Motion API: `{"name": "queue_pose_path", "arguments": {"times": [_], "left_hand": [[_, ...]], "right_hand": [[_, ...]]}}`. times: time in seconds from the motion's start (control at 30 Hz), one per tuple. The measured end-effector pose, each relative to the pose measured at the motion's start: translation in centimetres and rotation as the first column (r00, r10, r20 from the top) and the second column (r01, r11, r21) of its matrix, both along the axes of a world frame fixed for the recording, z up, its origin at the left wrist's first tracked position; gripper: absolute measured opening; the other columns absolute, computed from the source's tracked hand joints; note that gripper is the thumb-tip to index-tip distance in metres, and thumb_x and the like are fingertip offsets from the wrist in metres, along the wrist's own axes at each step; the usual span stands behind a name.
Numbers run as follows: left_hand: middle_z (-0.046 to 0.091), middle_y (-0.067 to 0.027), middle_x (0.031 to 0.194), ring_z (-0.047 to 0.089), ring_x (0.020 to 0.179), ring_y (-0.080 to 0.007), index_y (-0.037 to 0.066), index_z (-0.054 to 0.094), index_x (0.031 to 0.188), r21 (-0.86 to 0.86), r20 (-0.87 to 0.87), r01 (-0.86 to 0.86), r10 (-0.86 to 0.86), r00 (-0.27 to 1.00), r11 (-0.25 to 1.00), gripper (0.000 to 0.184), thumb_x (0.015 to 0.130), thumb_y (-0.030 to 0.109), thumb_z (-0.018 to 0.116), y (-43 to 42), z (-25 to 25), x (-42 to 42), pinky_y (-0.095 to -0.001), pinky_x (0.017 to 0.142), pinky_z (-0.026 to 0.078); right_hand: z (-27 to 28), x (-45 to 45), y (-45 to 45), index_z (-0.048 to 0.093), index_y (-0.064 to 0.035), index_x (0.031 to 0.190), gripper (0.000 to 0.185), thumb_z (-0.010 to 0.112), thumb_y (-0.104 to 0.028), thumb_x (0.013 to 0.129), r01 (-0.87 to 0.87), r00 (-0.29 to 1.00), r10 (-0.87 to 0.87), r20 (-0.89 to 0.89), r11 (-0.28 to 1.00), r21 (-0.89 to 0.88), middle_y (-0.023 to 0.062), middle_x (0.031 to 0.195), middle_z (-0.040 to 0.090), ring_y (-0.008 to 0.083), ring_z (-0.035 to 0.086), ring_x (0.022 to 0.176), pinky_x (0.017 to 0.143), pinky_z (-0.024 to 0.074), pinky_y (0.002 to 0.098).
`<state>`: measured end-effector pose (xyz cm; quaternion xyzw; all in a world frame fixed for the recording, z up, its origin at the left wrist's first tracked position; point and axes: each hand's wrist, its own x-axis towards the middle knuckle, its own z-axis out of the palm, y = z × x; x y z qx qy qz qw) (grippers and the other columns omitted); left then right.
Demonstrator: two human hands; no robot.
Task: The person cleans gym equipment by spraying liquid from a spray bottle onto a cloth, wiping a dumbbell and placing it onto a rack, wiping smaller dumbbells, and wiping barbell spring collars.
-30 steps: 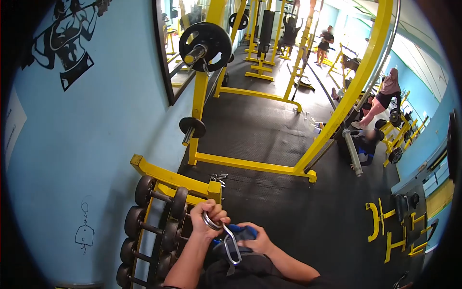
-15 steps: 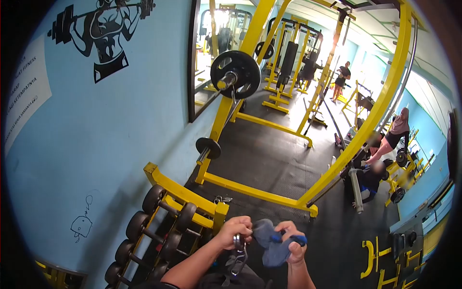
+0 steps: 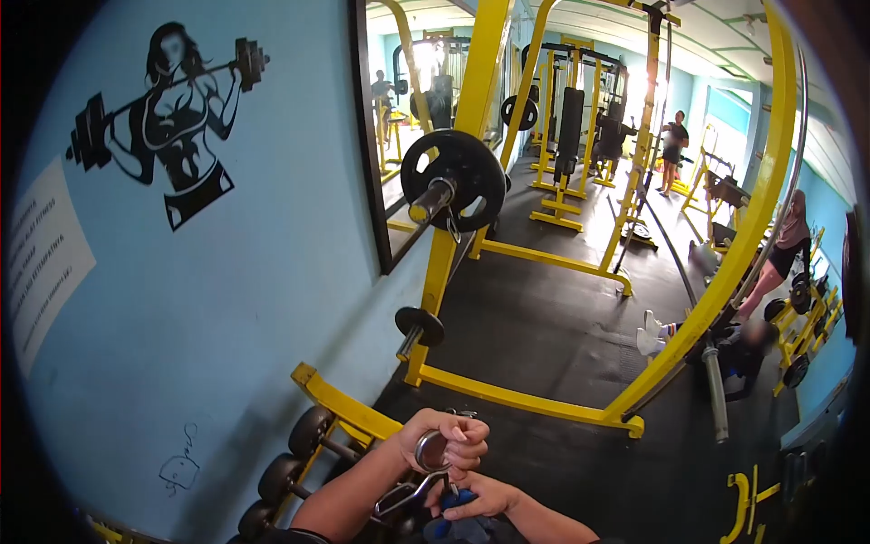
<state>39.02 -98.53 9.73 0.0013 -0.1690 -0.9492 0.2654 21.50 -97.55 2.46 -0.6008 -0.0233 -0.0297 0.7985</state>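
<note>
My left hand (image 3: pixel 444 440) is closed around a shiny metal barbell spring collar (image 3: pixel 426 453), its round coil showing at the palm and its wire loops hanging below. Just under it, my right hand (image 3: pixel 480 500) is closed on a blue-grey cloth item (image 3: pixel 467 528) with a bright blue part, possibly a glove; its lower portion is cut off by the frame's bottom edge. The hands are close together, and the collar's lower end is near my right fingers.
A dumbbell rack (image 3: pixel 349 406) stands at lower left. Ahead, a yellow frame (image 3: pixel 517 399) holds a barbell with a black plate (image 3: pixel 480 172); a smaller plate (image 3: pixel 424 326) is below. One person (image 3: pixel 672 150) stands far back, another (image 3: pixel 790 240) at right, and one (image 3: pixel 748 358) is on the floor.
My right hand has moved left with the cloth, from beside my left hand to just below it. The left hand has turned, showing the collar's coil. The view has shifted left and up.
</note>
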Motion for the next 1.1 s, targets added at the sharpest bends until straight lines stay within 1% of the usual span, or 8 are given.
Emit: {"name": "queue_pose_path", "arguments": {"times": [0.17, 0.23, 0.27, 0.33, 0.5, 0.67, 0.83, 1.1], "left_hand": [[0.058, -0.0116, 0.095, 0.057, 0.089, -0.0225, 0.004, 0.051, 0.109, -0.246, 0.366, -0.412, 0.478, 0.799, 0.877, 0.037, 0.084, 0.031, 0.057, -4.5, 3.6, 3.6, -0.0363, 0.076, 0.046], [0.055, -0.0145, 0.118, 0.056, 0.103, -0.0253, 0.006, 0.042, 0.131, -0.499, 0.540, -0.564, 0.745, 0.390, 0.657, 0.054, 0.089, 0.037, 0.055, -5.6, 3.7, 6.0, -0.0393, 0.088, 0.044], [0.055, -0.0145, 0.118, 0.056, 0.103, -0.0253, 0.006, 0.042, 0.131, -0.505, 0.538, -0.572, 0.754, 0.376, 0.646, 0.054, 0.089, 0.037, 0.055, -5.9, 3.9, 6.9, -0.0393, 0.088, 0.044], [0.052, -0.0116, 0.121, 0.051, 0.109, -0.0187, 0.009, 0.044, 0.132, -0.809, 0.481, -0.340, 0.872, 0.088, 0.481, 0.047, 0.093, 0.032, 0.056, -6.2, 4.3, 8.7, -0.0329, 0.096, 0.041], [0.051, -0.0121, 0.123, 0.050, 0.111, -0.0187, 0.013, 0.036, 0.141, -0.801, 0.503, -0.418, 0.860, -0.084, 0.428, 0.059, 0.089, 0.024, 0.063, -6.6, 3.0, 10.8, -0.0332, 0.094, 0.042], [0.044, -0.0139, 0.135, 0.051, 0.115, -0.0246, 0.020, 0.028, 0.146, -0.869, 0.490, -0.205, 0.729, -0.477, 0.450, 0.078, 0.081, 0.028, 0.071, -7.5, 2.3, 11.7, -0.0361, 0.091, 0.045], [0.033, -0.0154, 0.145, 0.043, 0.126, -0.0295, 0.021, 0.025, 0.147, -0.911, 0.352, -0.061, 0.694, -0.628, 0.407, 0.085, 0.077, 0.030, 0.074, -9.8, 3.7, 12.7, -0.0391, 0.094, 0.044], [0.019, -0.0166, 0.152, 0.035, 0.132, -0.0348, 0.021, 0.020, 0.148, -0.915, 0.076, 0.266, 0.777, -0.625, 0.304, 0.090, 0.076, 0.026, 0.074, -14.9, 2.7, 13.8, -0.0409, 0.101, 0.039]], "right_hand": [[1.9, 2.0, -6.1, 0.058, -0.0062, 0.089, 0.012, 0.066, -0.015, 0.085, 0.415, 0.908, -0.417, 0.031, 0.890, -0.189, -0.0016, 0.084, 0.057, 0.0087, 0.052, 0.082, 0.078, 0.0431, 0.0257], [3.0, 3.3, -10.0, 0.056, -0.0064, 0.084, 0.011, 0.065, -0.013, 0.084, 0.502, 0.863, -0.504, 0.040, 0.844, -0.190, -0.0022, 0.079, 0.055, 0.0076, 0.051, 0.077, 0.072, 0.0434, 0.0252], [3.5, 4.2, -12.3, 0.056, -0.0066, 0.083, 0.011, 0.065, -0.012, 0.084, 0.531, 0.847, -0.528, 0.065, 0.828, -0.183, -0.0025, 0.077, 0.055, 0.0071, 0.051, 0.075, 0.070, 0.0433, 0.0250], [4.6, 5.9, -16.2, 0.055, -0.0068, 0.082, 0.012, 0.066, -0.012, 0.083, 0.594, 0.800, -0.586, 0.129, 0.743, -0.308, -0.0020, 0.076, 0.054, 0.0068, 0.050, 0.074, 0.067, 0.0431, 0.0253], [8.5, 10.4, -23.5, 0.054, -0.0064, 0.083, 0.016, 0.067, -0.015, 0.080, 0.644, 0.760, -0.600, 0.249, 0.642, -0.417, 0.0021, 0.073, 0.058, 0.0109, 0.052, 0.068, 0.064, 0.0446, 0.0291], [8.5, 14.2, -28.5, 0.054, -0.0039, 0.085, 0.024, 0.068, -0.023, 0.078, 0.603, 0.760, -0.597, 0.258, 0.500, -0.622, 0.0086, 0.070, 0.057, 0.0194, 0.056, 0.067, 0.065, 0.0457, 0.0329], [8.7, 16.3, -30.4, 0.055, -0.0018, 0.087, 0.027, 0.066, -0.025, 0.077, 0.552, 0.760, -0.589, 0.274, 0.364, -0.750, 0.0182, 0.074, 0.060, 0.0359, 0.061, 0.073, 0.068, 0.0472, 0.0399], [8.3, 18.2, -32.3, 0.055, -0.0010, 0.090, 0.031, 0.065, -0.027, 0.077, 0.619, 0.679, -0.615, 0.400, 0.187, -0.763, 0.0214, 0.079, 0.063, 0.0400, 0.061, 0.078, 0.069, 0.0482, 0.0442]]}}
